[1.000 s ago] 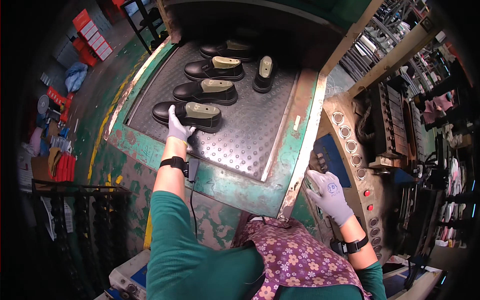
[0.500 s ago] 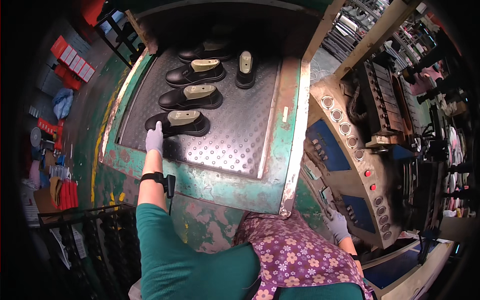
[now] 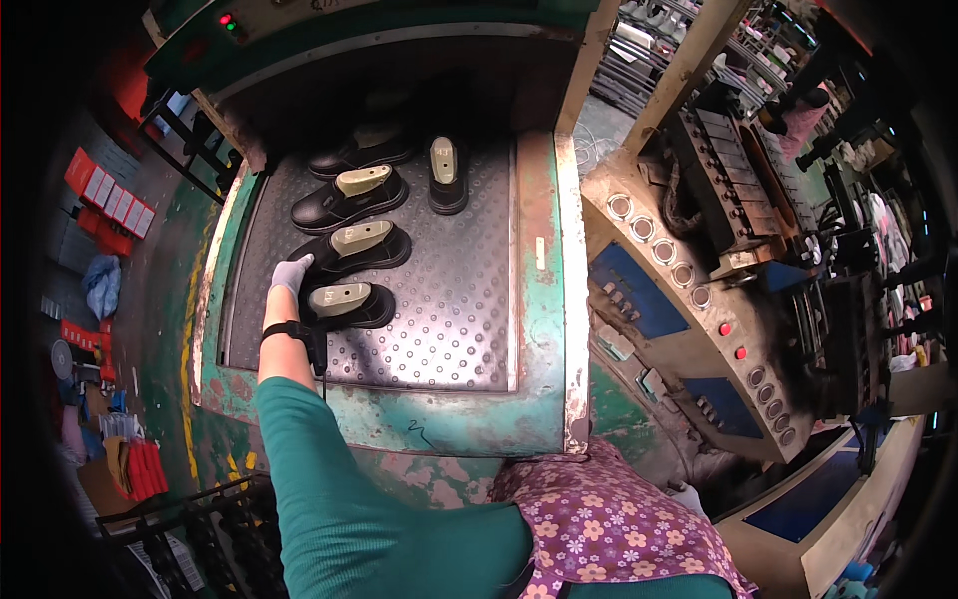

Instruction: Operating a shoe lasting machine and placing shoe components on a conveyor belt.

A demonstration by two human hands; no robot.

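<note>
Several black slip-on shoes, each filled by a pale yellow-green last, lie on the studded metal plate (image 3: 454, 334) of a green machine. My left hand (image 3: 289, 275), in a light glove, is closed at the toe of the second shoe from the front (image 3: 384, 252); its thumb shows and the other fingers are mostly hidden. Just beyond my left wrist lies the nearest shoe (image 3: 377, 307). Farther back are a third shoe (image 3: 334, 207), a dim one behind it, and one shoe turned lengthwise (image 3: 448, 195) on the right. My gloved right hand (image 3: 687, 496) hangs low beside my apron, largely hidden.
A dark machine opening (image 3: 399, 90) overhangs the plate's far end. To the right stands a beige control panel with round gauges (image 3: 664, 252) and red buttons (image 3: 725, 328). A black rack (image 3: 215, 539) is at the lower left, with red boxes (image 3: 110, 195) beyond the aisle.
My left hand has gone from the nearest shoe's toe to that of the second. My right hand has drawn back from the control panel toward my apron. The view has shifted.
</note>
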